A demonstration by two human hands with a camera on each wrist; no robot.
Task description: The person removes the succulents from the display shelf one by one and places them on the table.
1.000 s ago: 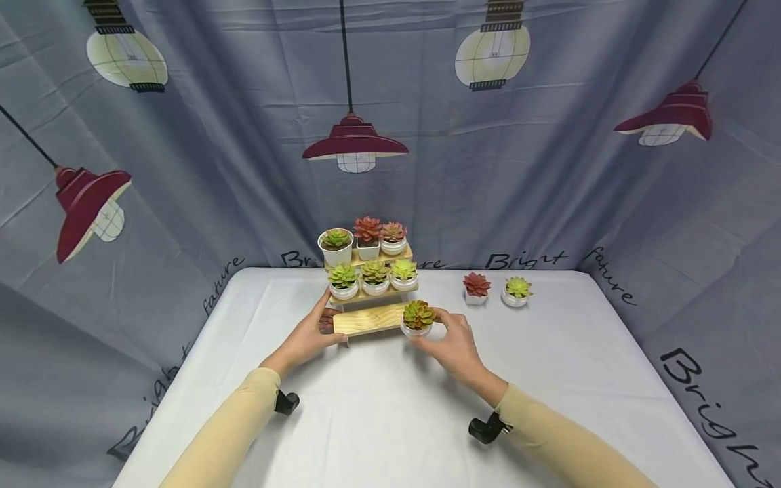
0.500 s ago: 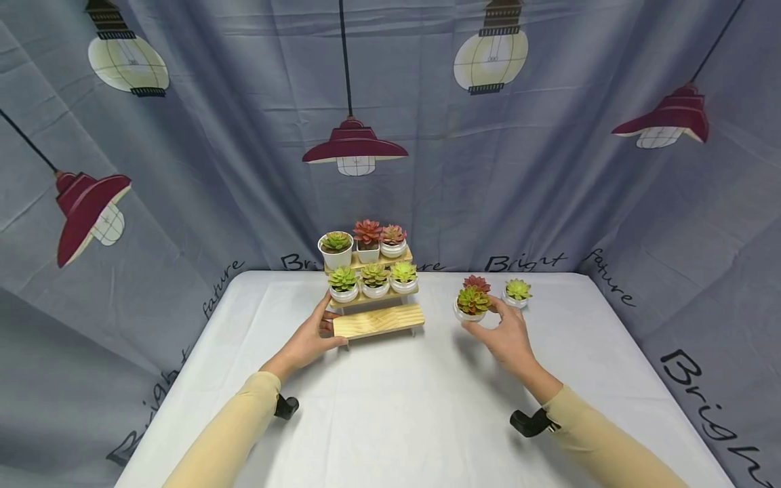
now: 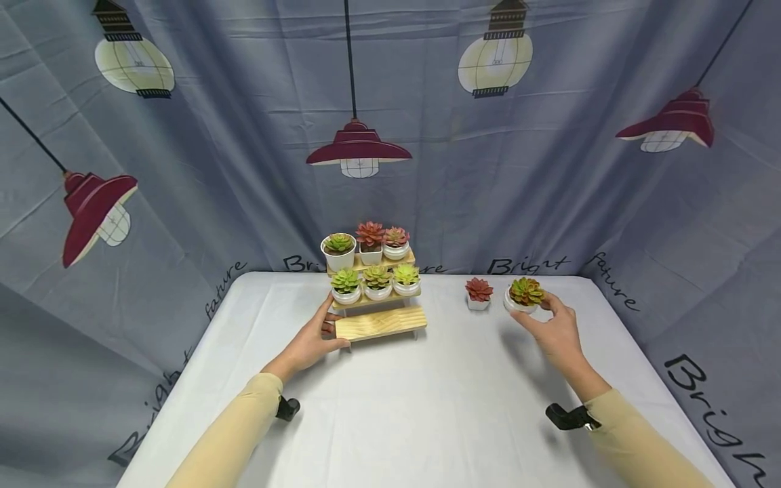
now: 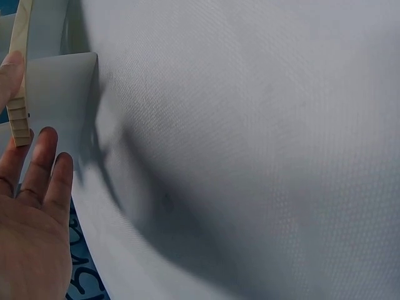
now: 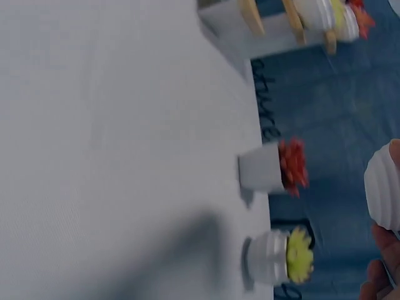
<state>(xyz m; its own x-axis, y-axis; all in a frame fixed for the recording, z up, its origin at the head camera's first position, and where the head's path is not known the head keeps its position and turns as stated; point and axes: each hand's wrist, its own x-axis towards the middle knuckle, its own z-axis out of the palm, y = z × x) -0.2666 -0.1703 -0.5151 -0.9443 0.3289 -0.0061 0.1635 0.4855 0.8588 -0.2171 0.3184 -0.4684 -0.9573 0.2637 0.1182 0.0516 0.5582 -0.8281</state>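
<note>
**Green-and-orange succulent (image 3: 527,291) held above the white counter (image 3: 390,413)**

Nearest, the left hand (image 3: 306,343) grips the left end of a tiered wooden stand (image 3: 381,324) between thumb and fingers. The right hand (image 3: 554,333) pinches the succulent's white pot (image 5: 382,190). Beyond stands a lime succulent (image 5: 278,257), a red succulent (image 3: 478,291) to its left; six more succulents (image 3: 377,279) fill the stand's upper tiers.

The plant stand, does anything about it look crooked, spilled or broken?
Slightly crooked, yes: the wooden stand sits at an angle to the back edge of the white table, its right end farther back. The six potted succulents on it look upright; I see nothing spilled or broken.
</note>
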